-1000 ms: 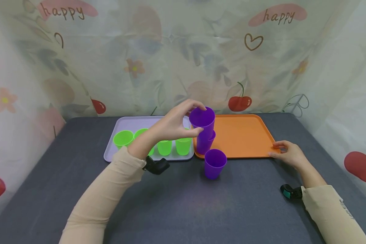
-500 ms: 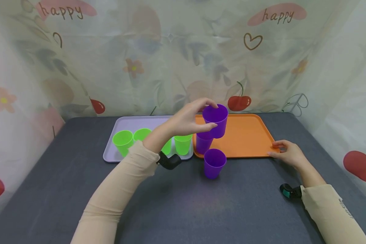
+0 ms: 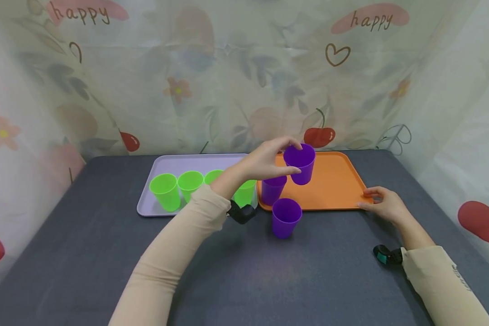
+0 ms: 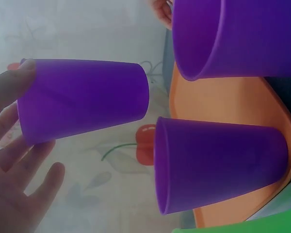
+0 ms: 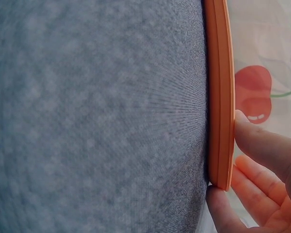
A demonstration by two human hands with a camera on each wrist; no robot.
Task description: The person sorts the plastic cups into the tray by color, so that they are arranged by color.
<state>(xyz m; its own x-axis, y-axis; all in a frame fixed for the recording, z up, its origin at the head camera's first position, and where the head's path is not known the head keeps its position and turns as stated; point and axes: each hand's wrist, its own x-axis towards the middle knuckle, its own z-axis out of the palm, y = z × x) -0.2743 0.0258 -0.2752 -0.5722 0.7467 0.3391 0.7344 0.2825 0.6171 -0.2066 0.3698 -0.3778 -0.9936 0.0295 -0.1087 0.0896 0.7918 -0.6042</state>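
Observation:
My left hand (image 3: 266,160) grips a purple cup (image 3: 304,170) by its rim, mouth up, above the orange tray (image 3: 334,181). In the left wrist view, the held cup (image 4: 87,99) is off the tray, with fingertips at its rim. A second purple cup (image 3: 271,192) stands at the tray's left end. A third purple cup (image 3: 284,224) stands upright on the dark tabletop before the tray. My right hand (image 3: 385,206) holds the orange tray's front right corner. Up close in the right wrist view, thumb and fingers meet the tray's edge (image 5: 220,97).
A lavender tray (image 3: 146,203) adjoins the orange one on the left, with several green cups (image 3: 165,192) on it, some partly behind my left arm. A patterned curtain (image 3: 228,90) hangs behind the dark table (image 3: 301,280).
My left hand has carried the purple cup rightward from above the standing purple cup to over the orange tray's middle, lowering slightly at the end. The right hand stays at the tray corner.

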